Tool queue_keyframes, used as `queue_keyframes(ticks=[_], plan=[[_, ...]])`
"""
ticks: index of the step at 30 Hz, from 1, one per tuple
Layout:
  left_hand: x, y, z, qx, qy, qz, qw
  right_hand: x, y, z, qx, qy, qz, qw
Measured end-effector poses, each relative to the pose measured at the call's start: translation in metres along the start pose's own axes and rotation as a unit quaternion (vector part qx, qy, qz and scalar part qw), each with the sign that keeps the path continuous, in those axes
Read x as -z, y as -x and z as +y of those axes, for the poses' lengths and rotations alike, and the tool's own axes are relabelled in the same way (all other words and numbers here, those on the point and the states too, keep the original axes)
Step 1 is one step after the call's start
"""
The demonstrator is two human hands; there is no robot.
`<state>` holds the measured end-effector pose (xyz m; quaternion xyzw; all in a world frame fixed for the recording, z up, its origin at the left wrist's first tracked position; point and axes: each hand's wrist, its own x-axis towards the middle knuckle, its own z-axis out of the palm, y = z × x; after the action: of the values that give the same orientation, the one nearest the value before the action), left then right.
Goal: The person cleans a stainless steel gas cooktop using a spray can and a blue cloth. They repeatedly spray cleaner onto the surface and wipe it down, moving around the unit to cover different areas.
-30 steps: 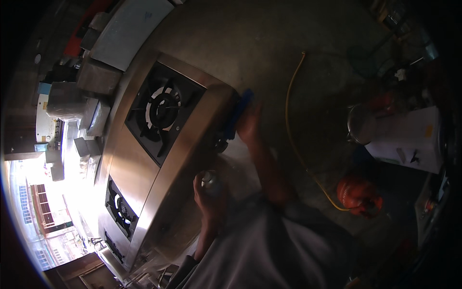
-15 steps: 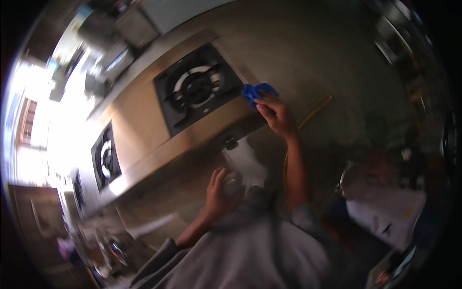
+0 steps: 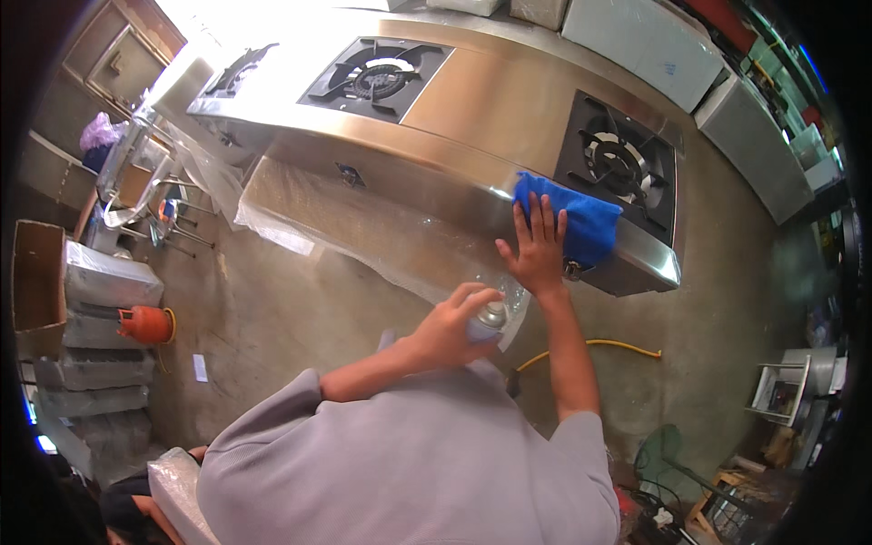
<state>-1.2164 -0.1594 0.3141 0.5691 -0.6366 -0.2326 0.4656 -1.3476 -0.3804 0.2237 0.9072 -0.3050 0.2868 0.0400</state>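
Note:
My left hand [image 3: 447, 329], in front of my chest, is wrapped round a spray can [image 3: 491, 317] with a silvery top. My right hand [image 3: 540, 254] reaches forward and lies flat, fingers spread, on a blue cloth [image 3: 590, 221]. The cloth drapes over the front edge of a long stainless-steel gas stove [image 3: 495, 100], partly covering a knob below. Right behind the cloth is the right burner [image 3: 618, 162], with its black pan support. A middle burner [image 3: 374, 80] sits farther left, and another one lies in glare at the far left.
Bubble wrap [image 3: 345, 227] hangs along the stove's front. A yellow hose [image 3: 599, 342] lies on the floor. To the left are an orange gas cylinder [image 3: 145, 325] and wrapped boxes [image 3: 113, 274]. Another person's arm [image 3: 156, 518] shows at lower left. White wrapped units [image 3: 645, 45] stand behind the stove.
The view has swung, bringing the stove's right burner into sight. My right hand, earlier bunching the cloth by its fingertips, now lies flat over the spread cloth. The can stays in my left hand.

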Motion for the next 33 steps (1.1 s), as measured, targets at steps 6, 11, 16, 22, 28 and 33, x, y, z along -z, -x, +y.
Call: queue_keyframes(ticks=[6, 11, 16, 22, 28, 33], plan=[[0.089, 0.083, -0.024, 0.006, -0.073, 0.139, 0.988, -0.019, -0.006, 0.034, -0.352, 0.126, 0.236, 0.897], [0.155, 0.177, -0.049, 0.102, -0.089, 0.241, 0.961, -0.014, -0.055, 0.03, -0.672, -0.153, 0.388, 0.611], [0.199, 0.231, -0.07, 0.173, -0.106, 0.304, 0.931, -0.089, -0.146, -0.139, -0.649, -0.345, 0.345, 0.584], [0.249, 0.247, -0.087, 0.145, -0.116, 0.332, 0.925, -0.195, -0.179, -0.26, -0.442, -0.452, 0.313, 0.709], [0.306, 0.275, -0.12, 0.155, -0.149, 0.364, 0.906, -0.127, -0.151, -0.132, -0.58, -0.329, 0.523, 0.53], [0.362, 0.275, -0.17, 0.202, -0.109, 0.37, 0.9, -0.135, -0.169, -0.138, -0.635, -0.239, 0.544, 0.493]])
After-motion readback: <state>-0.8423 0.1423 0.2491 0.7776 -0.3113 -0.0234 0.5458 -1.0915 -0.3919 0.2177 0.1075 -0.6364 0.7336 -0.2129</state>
